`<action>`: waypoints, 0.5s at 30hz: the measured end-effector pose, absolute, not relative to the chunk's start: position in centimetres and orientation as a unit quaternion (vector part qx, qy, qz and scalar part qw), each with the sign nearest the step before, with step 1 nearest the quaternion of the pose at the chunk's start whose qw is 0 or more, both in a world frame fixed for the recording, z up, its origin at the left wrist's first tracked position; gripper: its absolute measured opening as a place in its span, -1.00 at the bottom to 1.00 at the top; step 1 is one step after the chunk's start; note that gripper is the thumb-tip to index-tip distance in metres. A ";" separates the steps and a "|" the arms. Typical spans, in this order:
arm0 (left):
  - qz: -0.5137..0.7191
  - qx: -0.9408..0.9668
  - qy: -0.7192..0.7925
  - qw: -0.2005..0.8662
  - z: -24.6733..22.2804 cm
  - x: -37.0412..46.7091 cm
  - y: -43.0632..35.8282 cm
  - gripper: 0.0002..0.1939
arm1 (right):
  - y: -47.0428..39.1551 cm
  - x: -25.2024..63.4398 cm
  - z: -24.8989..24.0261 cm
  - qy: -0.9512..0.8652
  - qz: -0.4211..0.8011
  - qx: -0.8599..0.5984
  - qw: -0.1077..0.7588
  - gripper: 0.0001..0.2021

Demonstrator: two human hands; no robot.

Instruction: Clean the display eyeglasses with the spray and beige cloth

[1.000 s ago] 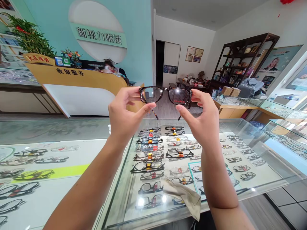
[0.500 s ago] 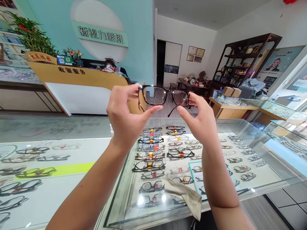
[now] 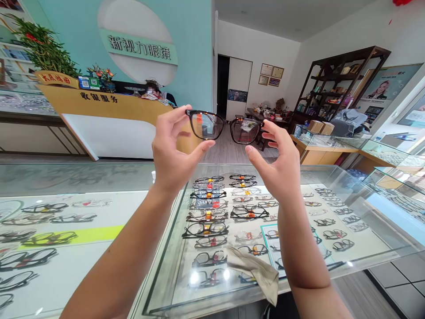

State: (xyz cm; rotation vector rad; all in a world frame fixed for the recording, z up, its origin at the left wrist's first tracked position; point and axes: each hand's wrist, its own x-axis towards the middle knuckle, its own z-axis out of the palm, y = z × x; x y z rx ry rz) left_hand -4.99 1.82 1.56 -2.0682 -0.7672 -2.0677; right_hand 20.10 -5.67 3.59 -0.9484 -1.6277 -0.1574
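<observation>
Above the glass display case (image 3: 186,309), in front of you, you hold up a pair of dark tortoiseshell eyeglasses (image 3: 227,122), clear of the surface and between your two hands. Your left hand (image 3: 174,153) has its grip on the left end of the frame, the fingers bent at the upper corner and the thumb reaching under the lens. Your right hand (image 3: 277,164) is grasping the right end, fingertips at the outer corner; its thumb points up below the rim, and you cannot tell whether it touches. The front slopes slightly, its left end higher than its right. Under your hands, inside the case, black eyeglasses (image 3: 206,229) lie in a column of frames, many with orange or red tags. A beige cloth (image 3: 254,268) lies over the case's near edge, partly hanging down. Beyond, to your left, a person (image 3: 169,98) is behind the yellow-and-white reception counter (image 3: 124,104); to your right is a dark wooden shelf unit (image 3: 335,79), with cardboard boxes (image 3: 321,127) near it.
</observation>
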 end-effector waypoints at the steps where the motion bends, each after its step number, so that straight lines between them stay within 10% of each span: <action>1: -0.680 -0.688 -0.250 0.040 1.6 -5.0 1.9 -0.13 | -5.8 20.0 3.6 -0.699 -0.066 -0.401 0.588 -0.46; 15: -0.707 -0.626 -0.301 0.132 0.8 -2.7 0.3 -0.17 | -4.3 19.8 3.1 -0.678 0.011 -0.400 0.616 -0.44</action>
